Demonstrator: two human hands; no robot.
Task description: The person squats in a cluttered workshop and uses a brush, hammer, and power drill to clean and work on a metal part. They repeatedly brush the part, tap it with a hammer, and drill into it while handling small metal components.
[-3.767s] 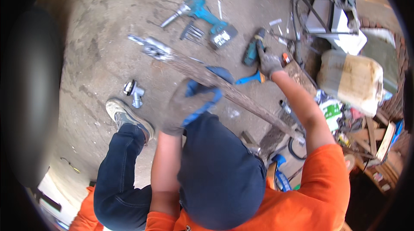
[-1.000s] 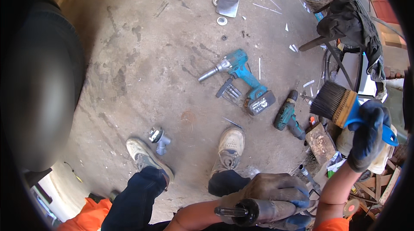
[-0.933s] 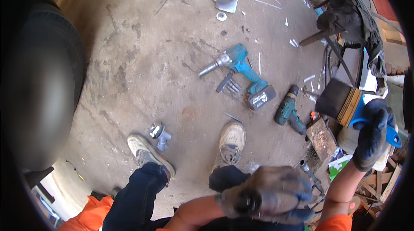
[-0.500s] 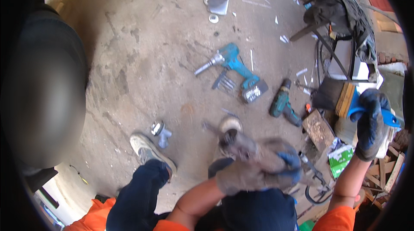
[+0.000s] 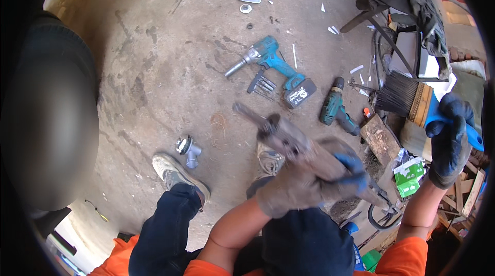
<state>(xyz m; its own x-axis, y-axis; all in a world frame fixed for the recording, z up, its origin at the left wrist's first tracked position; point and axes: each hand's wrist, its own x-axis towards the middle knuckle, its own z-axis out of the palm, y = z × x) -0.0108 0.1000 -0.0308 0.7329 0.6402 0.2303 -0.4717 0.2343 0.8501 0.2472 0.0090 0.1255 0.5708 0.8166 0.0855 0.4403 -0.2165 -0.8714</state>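
Observation:
My left hand (image 5: pixel 314 180), in a grimy grey-and-blue work glove, is wrapped round a dust-caked, long-bodied metal tool (image 5: pixel 291 142). A narrow bar juts from its upper-left end, over the floor between my feet; its exact kind is unclear. Farther right, my right hand (image 5: pixel 450 142), in a dark blue glove, grips a wide paintbrush (image 5: pixel 420 102) by its blue handle. The dark bristles point left, apart from the metal tool, and a wooden band joins them to the handle.
A teal impact wrench (image 5: pixel 278 64) lies on the concrete beside a bit holder (image 5: pixel 262 83). Near it are a green cordless drill (image 5: pixel 337 108) and a wooden block (image 5: pixel 380 139). A grey metal fitting (image 5: pixel 189 151) sits by my left shoe (image 5: pixel 178 173). Scrap wood (image 5: pixel 466 198) is piled at right.
The metal tool has swung into clearer view, its bar now reaching farther up and left. My right hand and the paintbrush have shifted slightly; the whole view has tilted a little.

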